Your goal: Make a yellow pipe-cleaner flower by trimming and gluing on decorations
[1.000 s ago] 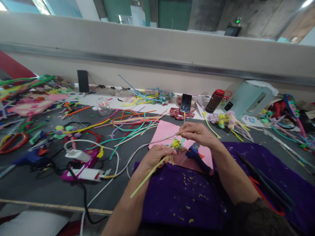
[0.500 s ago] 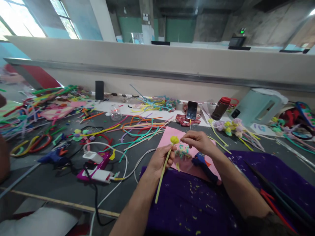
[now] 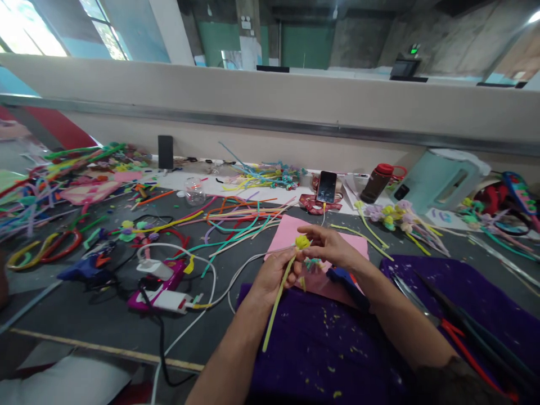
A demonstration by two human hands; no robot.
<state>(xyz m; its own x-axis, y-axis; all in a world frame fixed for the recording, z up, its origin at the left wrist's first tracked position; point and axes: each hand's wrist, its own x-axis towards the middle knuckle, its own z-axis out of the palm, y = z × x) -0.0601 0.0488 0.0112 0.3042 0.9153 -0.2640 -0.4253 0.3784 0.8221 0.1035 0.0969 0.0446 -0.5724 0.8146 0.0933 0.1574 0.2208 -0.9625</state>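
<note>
A yellow pipe-cleaner flower [image 3: 302,242] stands at the top of a long pale yellow-green stem [image 3: 276,315]. My left hand [image 3: 274,274] is closed round that stem just below the bloom, with the stem slanting down toward me. At the flower's right side is my right hand [image 3: 331,247], its fingers apart and curved around the bloom; whether the fingertips touch it I cannot tell. Beneath both hands lies a pink sheet [image 3: 283,232] with small cut pipe-cleaner bits [image 3: 313,263]. A blue glue gun [image 3: 348,284] rests on the sheet, partly hidden by my right forearm.
Dark purple cloth [image 3: 316,349] covers the table before me, with large scissors [image 3: 453,332] at right. A magenta power strip [image 3: 171,275] with cables and another blue glue gun [image 3: 86,267] lie left. Behind are loose pipe cleaners [image 3: 236,216], a phone [image 3: 326,187], a bottle [image 3: 377,183] and a kettle [image 3: 442,180].
My right hand has moved slightly left, and its fingers have spread from a pinch beside the flower to a curve around it. My left hand keeps its hold on the stem.
</note>
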